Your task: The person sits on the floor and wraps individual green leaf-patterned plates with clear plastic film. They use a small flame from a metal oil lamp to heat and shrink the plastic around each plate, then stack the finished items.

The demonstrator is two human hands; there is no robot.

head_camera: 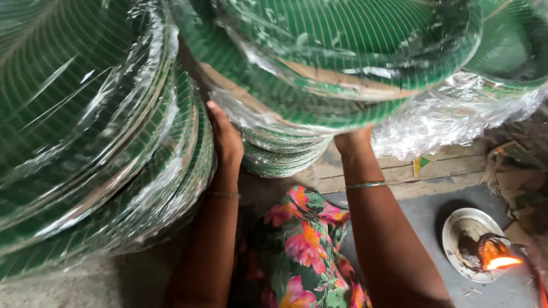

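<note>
Both my hands reach up to a plastic-wrapped bundle of green striped round plates (337,63) at the top centre. My left hand (224,137) presses flat against the bundle's left underside, fingers pointing up. My right hand (353,140) is mostly hidden behind the bundle's lower edge; only the wrist, with a thin bangle, shows. Another large wrapped stack of green plates (97,142) leans at the left, right beside my left hand.
A small metal dish (471,242) with a burning flame (502,261) sits on the grey floor at the lower right. Crumpled clear plastic (456,114) and paper scraps (514,171) lie at the right. My flower-patterned clothing (302,251) fills the lower middle.
</note>
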